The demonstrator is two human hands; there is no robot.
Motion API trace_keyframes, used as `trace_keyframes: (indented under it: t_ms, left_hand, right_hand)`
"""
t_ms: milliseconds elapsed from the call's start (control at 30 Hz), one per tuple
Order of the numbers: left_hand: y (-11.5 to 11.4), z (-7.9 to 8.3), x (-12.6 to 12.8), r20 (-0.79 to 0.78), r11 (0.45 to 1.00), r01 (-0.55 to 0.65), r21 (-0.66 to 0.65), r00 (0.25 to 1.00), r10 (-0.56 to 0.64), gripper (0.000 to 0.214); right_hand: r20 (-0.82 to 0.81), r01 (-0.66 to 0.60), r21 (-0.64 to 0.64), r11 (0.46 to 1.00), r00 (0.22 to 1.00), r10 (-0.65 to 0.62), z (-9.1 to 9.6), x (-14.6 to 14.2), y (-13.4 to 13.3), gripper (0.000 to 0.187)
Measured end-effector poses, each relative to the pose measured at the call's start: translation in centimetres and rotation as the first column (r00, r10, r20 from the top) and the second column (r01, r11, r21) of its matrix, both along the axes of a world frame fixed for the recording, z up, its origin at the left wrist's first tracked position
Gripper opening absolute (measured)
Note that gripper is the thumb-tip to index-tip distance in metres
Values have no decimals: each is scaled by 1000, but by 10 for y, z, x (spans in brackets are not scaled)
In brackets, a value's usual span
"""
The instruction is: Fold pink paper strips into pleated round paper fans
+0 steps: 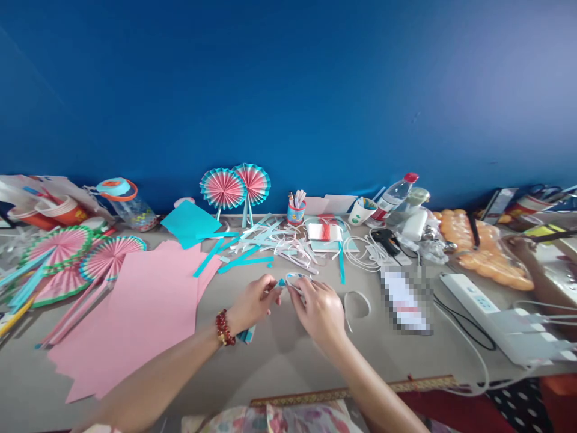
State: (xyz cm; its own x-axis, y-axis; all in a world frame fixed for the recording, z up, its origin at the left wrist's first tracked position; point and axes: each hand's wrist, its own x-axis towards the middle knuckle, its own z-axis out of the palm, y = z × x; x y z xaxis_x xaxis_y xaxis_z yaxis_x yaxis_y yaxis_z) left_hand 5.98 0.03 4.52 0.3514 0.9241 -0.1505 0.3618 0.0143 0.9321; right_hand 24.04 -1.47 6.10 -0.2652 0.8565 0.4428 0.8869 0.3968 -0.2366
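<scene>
My left hand, with a dark red bead bracelet at its wrist, pinches a narrow blue paper piece between thumb and fingers. Close beside it, my right hand is closed on a thin white strip, which curves in a loop above the fingertips. Whether the strip and the blue piece are joined I cannot tell. Under my left wrist a blue folded piece shows in part. A curled white strip lies right of my right hand.
Pink paper sheets cover the left side, near finished pleated paper fans. Two more fans stand by the wall. Behind my hands lie paper scraps. To the right are a glue gun, a bottle and a power strip.
</scene>
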Motion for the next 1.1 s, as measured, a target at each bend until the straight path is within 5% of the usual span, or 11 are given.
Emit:
trace_keyframes:
  t_ms: [200,467,700,1100]
  left_hand:
    - [1,-6,3,-27,995,-14,100,999,17,28]
    - [11,-16,9,43,996,-57,62,998,55,27]
    - [11,-15,13,-41,973,-75,217,995,86,29]
    - [11,-12,13,-26,989,-81,121,996,85,27]
  right_hand:
    - [-18,-3,39,999,1000,4,-5,-1,4,25]
    - [-23,2,24,1000,1000,-1,-14,-3,11,24]
    - [-19,10,36,999,1000,-10,-18,-1,17,27]
    - [-27,-18,32,999,999,19,-15,-5,15,28]
